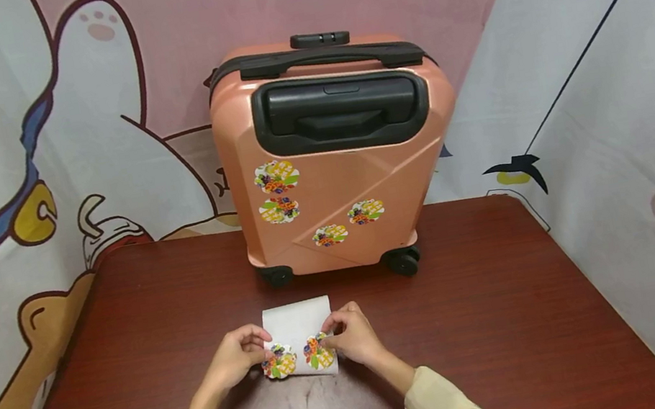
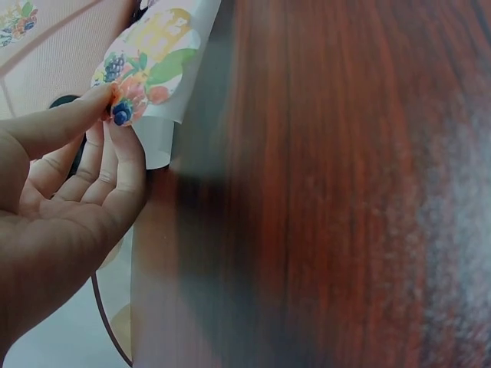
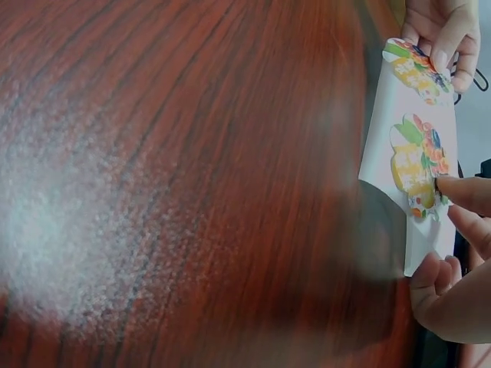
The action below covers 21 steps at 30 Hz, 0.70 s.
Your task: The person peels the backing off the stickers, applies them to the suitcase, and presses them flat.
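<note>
A white sticker sheet (image 1: 297, 319), curled along its near side, is held above the brown table. Two round fruit-print stickers are on it. My left hand (image 1: 239, 355) pinches the edge of the left fruit sticker (image 1: 280, 362) between thumb and finger; this sticker (image 2: 157, 57) reaches past the sheet's left edge in the head view. At the sheet's right side, my right hand (image 1: 353, 335) grips the edge with its thumb at the right fruit sticker (image 1: 318, 352). In the right wrist view, that sticker (image 3: 418, 161) lies against the sheet; whether its edge is lifted is unclear.
A rose-gold suitcase (image 1: 362, 176) with a black handle recess (image 1: 344, 110) stands upright at the table's back. Several similar stickers (image 1: 277, 177) are on its front. Two black wheels (image 1: 403, 262) touch the brown table (image 1: 506, 319). A patterned cloth (image 1: 569, 81) hangs behind.
</note>
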Available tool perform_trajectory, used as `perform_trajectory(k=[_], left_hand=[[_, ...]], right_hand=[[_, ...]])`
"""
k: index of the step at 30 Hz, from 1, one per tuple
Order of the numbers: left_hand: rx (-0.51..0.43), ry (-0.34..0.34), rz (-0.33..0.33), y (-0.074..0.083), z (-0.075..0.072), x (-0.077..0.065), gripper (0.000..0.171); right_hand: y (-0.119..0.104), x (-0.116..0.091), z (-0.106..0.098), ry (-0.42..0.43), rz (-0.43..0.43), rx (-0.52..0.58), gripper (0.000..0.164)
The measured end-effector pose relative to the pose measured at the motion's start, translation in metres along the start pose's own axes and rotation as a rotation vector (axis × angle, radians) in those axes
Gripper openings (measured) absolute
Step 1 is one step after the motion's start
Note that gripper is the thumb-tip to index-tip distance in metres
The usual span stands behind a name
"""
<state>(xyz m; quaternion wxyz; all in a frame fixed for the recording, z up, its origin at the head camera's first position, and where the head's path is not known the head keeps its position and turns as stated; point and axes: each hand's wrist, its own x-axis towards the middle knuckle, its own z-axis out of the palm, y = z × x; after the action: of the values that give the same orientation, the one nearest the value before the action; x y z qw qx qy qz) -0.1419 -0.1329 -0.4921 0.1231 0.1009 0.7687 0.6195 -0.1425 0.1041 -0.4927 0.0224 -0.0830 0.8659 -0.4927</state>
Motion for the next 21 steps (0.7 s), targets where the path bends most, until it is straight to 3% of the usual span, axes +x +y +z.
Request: perform_trajectory(k=[9, 21], left_hand=[[-0.015, -0.001, -0.009, 0.0007, -0.0005, -0.0008, 0.021], [0.026, 0.006, -0.034, 0.0016, -0.0021, -0.0005, 0.020]], right_hand=[[-0.0056, 0.0011, -0.0014, -0.064, -0.068, -0.009, 0.007], [-0.0033, 0.0024, -0.0056, -0.151, -0.061, 0.043, 0.006]])
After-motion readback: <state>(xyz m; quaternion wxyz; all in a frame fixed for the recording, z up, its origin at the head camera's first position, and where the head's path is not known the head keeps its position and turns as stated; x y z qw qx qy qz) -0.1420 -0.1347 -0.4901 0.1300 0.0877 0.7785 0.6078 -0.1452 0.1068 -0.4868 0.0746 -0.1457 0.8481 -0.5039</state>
